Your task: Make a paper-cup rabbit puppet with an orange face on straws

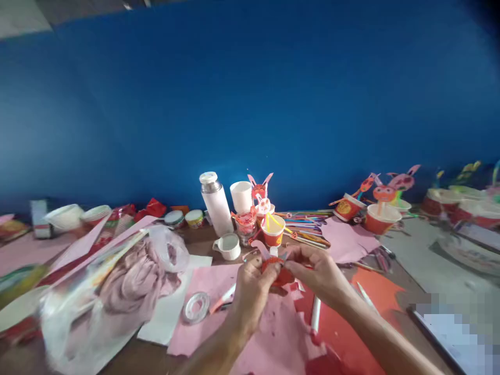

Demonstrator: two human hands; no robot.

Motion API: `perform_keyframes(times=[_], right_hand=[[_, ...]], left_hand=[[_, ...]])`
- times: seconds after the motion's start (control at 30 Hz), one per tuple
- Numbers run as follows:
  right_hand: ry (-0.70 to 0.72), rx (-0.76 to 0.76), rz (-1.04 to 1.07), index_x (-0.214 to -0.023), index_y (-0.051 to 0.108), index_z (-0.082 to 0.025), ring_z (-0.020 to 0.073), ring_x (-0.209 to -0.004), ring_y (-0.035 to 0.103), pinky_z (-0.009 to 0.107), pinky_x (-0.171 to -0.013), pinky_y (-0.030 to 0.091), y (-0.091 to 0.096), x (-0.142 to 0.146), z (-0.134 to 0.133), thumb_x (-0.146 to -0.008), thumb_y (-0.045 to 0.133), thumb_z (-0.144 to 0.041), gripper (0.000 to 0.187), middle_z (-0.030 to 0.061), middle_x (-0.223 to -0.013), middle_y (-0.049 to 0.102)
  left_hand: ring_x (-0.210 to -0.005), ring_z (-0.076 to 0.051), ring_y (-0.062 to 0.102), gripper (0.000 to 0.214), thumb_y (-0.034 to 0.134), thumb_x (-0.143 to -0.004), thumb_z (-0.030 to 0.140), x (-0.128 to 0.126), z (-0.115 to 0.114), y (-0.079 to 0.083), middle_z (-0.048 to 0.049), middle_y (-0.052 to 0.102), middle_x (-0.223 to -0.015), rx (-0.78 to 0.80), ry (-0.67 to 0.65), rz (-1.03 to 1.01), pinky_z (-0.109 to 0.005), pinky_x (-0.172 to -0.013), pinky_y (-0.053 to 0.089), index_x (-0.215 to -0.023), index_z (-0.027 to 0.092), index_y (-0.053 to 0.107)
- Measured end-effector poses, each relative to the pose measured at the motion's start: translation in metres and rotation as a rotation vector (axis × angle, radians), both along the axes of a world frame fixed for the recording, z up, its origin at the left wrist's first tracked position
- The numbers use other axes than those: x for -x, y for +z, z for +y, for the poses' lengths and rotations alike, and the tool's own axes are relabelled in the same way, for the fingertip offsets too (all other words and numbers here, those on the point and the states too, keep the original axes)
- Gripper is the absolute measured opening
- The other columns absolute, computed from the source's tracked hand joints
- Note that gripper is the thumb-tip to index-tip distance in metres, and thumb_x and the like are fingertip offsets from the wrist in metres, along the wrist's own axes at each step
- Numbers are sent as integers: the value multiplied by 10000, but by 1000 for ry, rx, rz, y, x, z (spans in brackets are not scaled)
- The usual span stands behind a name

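Observation:
A small red paper animal face [282,276] with pink ears is held up between both hands. The fingers of my left hand [253,286] are closed on its left side. My right hand [318,271] pinches its right edge near an ear. Just behind stands a red and white paper cup [272,232] with a pink paper animal head [264,205] on yellow legs in it. Under my wrists lie pink paper [273,333] and red paper [339,333]. A roll of clear tape [196,307] and scissors [223,299], partly covered, rest left of my left hand.
A white thermos [216,203] and a white mug [227,246] stand behind. Coloured pipe cleaners [308,229] lie at the back. More cups with paper animals [383,216] are on the right. A plastic bag [113,291] fills the left side; a phone [449,333] lies front right.

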State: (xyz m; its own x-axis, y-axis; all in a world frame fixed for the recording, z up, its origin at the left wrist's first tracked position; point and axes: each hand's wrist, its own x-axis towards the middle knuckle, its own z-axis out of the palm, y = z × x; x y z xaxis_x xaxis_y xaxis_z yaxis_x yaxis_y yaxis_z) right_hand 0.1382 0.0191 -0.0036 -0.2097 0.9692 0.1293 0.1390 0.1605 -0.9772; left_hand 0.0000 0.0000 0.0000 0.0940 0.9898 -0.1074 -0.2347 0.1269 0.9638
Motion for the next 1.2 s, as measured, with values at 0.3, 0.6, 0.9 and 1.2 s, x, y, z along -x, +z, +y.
perform_keyframes(times=[0.3, 0.6, 0.9, 1.2], right_hand=[[6, 20, -39, -618, 565, -173, 83, -519, 492, 209, -494, 380, 2, -4, 0, -699, 498, -130, 114, -46, -566, 528], [103, 145, 95, -692, 609, -172, 98, -538, 496, 234, -529, 375, 7, -4, 0, -695, 534, -218, 88, -25, -597, 557], [189, 189, 159, -687, 586, -167, 73, -525, 416, 215, -507, 317, 4, -2, 1, -704, 601, -283, 118, -43, -592, 494], [202, 186, 197, -761, 612, -172, 114, -636, 484, 246, -602, 364, 13, -2, -5, -740, 577, -334, 166, -4, -696, 569]], left_hand=[[-569, -135, 604, 193, 560, -720, 258, -4, 1, 1, -38, 650, -645, -15, -45, 12, -209, -443, 470, -836, 106, 589], [-543, -126, 542, 210, 590, -680, 291, -3, -4, 7, -5, 587, -612, -6, -10, 32, -223, -446, 446, -807, 124, 601], [-641, -140, 529, 122, 582, -669, 258, -1, 2, -2, -7, 571, -654, -52, 89, 78, -258, -627, 421, -674, 137, 585], [-619, -143, 517, 115, 564, -667, 251, -2, -1, 2, -12, 572, -617, -41, 134, 127, -256, -604, 413, -670, 136, 569]])
